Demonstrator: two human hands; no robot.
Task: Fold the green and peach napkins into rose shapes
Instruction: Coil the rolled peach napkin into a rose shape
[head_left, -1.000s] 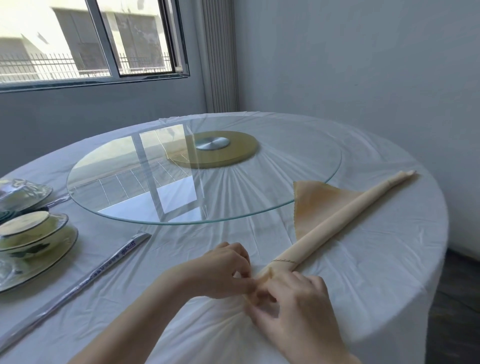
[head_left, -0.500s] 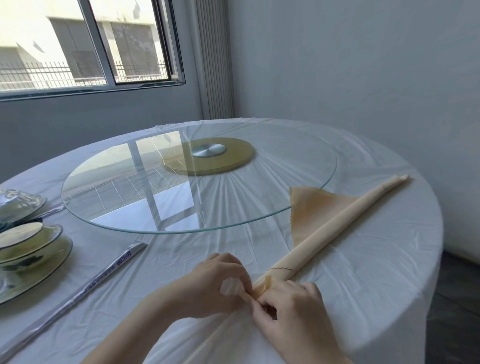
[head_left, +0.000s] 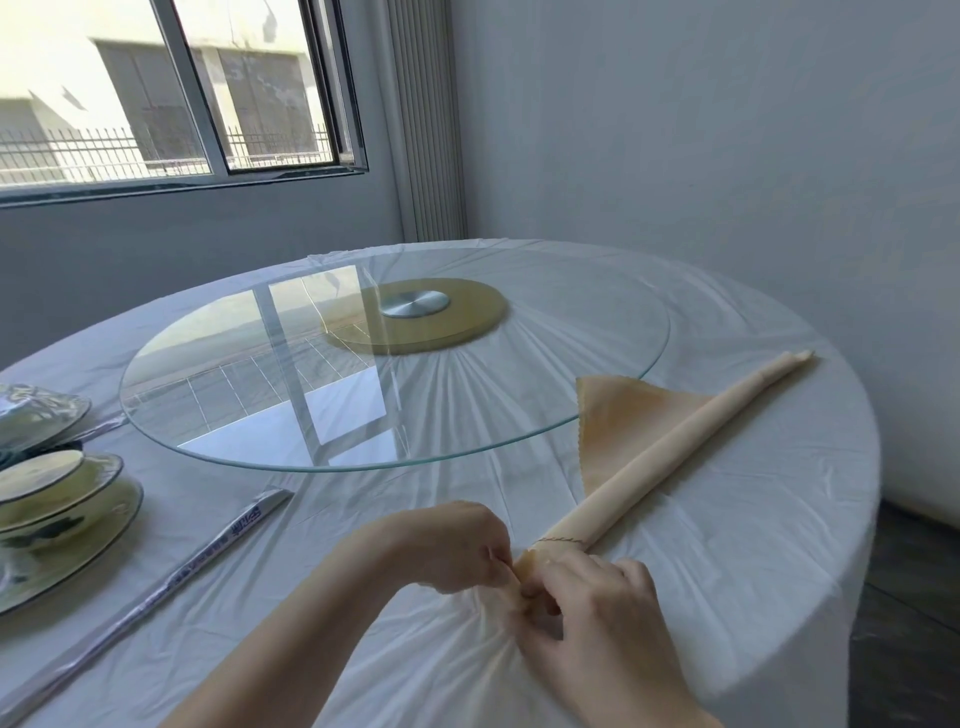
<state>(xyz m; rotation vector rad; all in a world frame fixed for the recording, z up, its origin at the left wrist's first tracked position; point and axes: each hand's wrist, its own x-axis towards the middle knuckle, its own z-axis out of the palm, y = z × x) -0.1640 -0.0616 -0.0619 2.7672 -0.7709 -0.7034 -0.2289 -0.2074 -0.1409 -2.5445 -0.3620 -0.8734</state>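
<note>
White plastic sheeting (head_left: 727, 561) covered the round table, set in a corner of pale grey walls below a window (head_left: 171, 93), with a glass turntable (head_left: 249, 395) at its centre and stacked dishes (head_left: 57, 493) at its left edge. The peach napkin (head_left: 670, 457), rolled into 1 long tube with a triangular flap, lay diagonally on the right side. The left hand (head_left: 447, 545) and right hand (head_left: 597, 618) pinched its near end, fingers curled.
</note>
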